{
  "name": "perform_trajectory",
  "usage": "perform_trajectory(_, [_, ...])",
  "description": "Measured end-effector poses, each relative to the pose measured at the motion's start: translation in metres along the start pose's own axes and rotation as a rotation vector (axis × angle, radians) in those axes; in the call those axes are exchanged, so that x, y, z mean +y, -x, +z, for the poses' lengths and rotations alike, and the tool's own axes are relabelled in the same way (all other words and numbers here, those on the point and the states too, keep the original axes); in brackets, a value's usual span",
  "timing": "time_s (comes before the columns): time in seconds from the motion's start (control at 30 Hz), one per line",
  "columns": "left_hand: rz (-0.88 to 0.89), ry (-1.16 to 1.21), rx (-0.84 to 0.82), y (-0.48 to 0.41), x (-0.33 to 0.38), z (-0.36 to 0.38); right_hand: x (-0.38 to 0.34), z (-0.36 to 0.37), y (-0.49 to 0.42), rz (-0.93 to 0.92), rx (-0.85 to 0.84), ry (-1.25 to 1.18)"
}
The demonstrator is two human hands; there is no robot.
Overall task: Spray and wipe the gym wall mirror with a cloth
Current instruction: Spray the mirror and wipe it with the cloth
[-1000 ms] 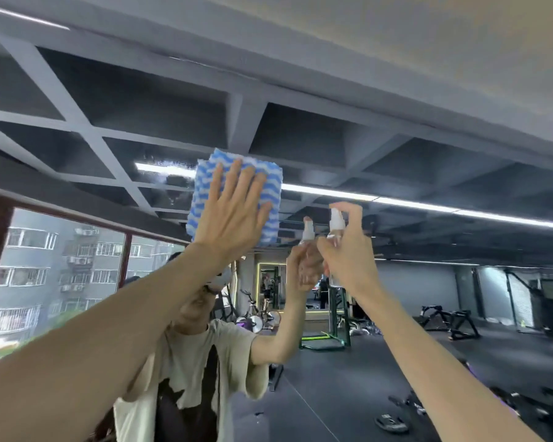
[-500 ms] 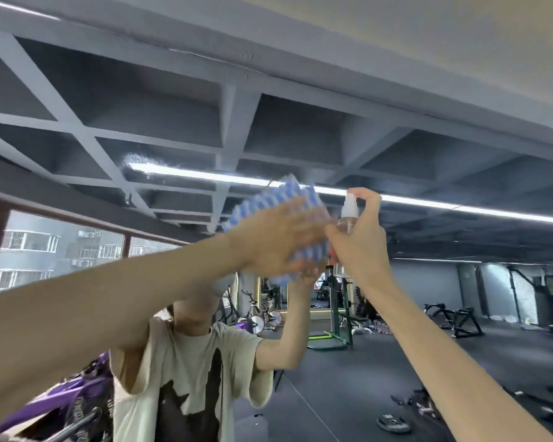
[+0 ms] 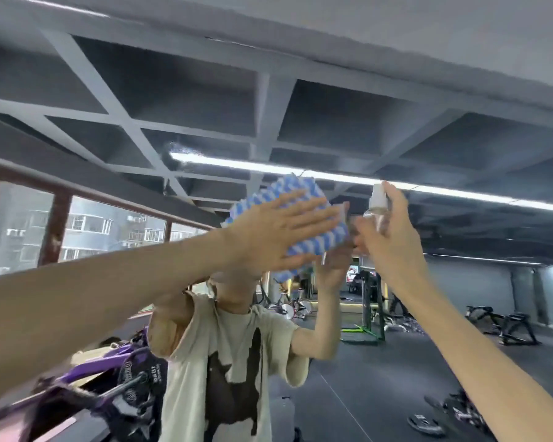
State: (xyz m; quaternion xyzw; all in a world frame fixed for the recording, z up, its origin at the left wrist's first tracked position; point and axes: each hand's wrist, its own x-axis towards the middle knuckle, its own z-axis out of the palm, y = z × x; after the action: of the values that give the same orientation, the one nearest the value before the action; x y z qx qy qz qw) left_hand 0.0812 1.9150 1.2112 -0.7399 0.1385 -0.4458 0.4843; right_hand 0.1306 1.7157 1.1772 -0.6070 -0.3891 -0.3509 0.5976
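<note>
- A large wall mirror [image 3: 348, 122] fills the whole frame, reflecting a dark grid ceiling and a long light strip [image 3: 237, 164] that runs from the centre to the right edge
- The left arm reaches in from the lower left, and the left hand [image 3: 268, 237] lies flat in the centre of the frame, fingers straight and slightly spread, pointing right
- Under that palm is a blue and white striped cloth [image 3: 288, 191], pressed against the glass; its edges show above and below the fingers
- The right arm comes up from the lower right; the right hand [image 3: 393, 247] sits just right of the cloth, fingers curled round a small clear spray bottle [image 3: 377, 208] with a white nozzle, one finger raised over the top
- The two hands are close together but not touching
- Below the hands, the mirror shows the person's cream T-shirt [image 3: 224, 362] with a dark print
- Reflected windows [image 3: 103, 228] with apartment blocks sit at centre left, purple equipment [image 3: 109, 378] at lower left, and gym machines [image 3: 505, 327] on a dark floor at right
</note>
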Motion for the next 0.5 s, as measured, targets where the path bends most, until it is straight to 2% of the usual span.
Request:
perform_trajectory(0.03, [-0.186,0.004,0.049,0.012,-0.027,-0.003,-0.001,0.006,0.004,0.023,-0.009,-0.041])
perform_trajectory(0.1, [-0.673,0.056,0.188,0.041,-0.090,-0.006,-0.004,0.019,0.010,0.046,-0.051,-0.090])
perform_trajectory(0.13, [-0.883,0.065,0.201,0.061,-0.124,-0.009,-0.008,0.026,0.012,0.051,-0.081,-0.096])
perform_trajectory(0.2, [-1.130,0.126,0.179,0.092,-0.162,-0.017,-0.019,0.041,0.013,0.072,-0.115,-0.135])
perform_trajectory(0.23, [-1.170,0.141,0.177,0.098,-0.163,-0.018,-0.027,0.048,0.011,0.075,-0.116,-0.158])
perform_trajectory(0.27, [-1.122,0.122,0.159,0.100,-0.154,-0.016,-0.034,0.056,0.010,0.065,-0.109,-0.165])
perform_trajectory(0.3, [-0.979,0.083,0.141,0.103,-0.136,-0.012,-0.042,0.066,0.011,0.042,-0.101,-0.153])
perform_trajectory(0.33, [-0.757,0.052,0.117,0.108,-0.110,-0.006,-0.048,0.076,0.011,0.016,-0.102,-0.125])
perform_trajectory(0.4, [-0.196,-0.008,0.010,0.134,-0.052,0.005,-0.062,0.096,0.013,-0.009,-0.128,-0.082])
perform_trajectory(0.43, [-0.007,-0.046,-0.047,0.150,-0.041,0.008,-0.067,0.105,0.015,0.002,-0.125,-0.068])
perform_trajectory(0.47, [0.083,-0.061,-0.083,0.163,-0.050,0.005,-0.072,0.113,0.018,0.022,-0.120,-0.053])
perform_trajectory(0.5, [0.041,-0.040,-0.062,0.172,-0.072,0.001,-0.075,0.120,0.023,0.047,-0.119,-0.046])
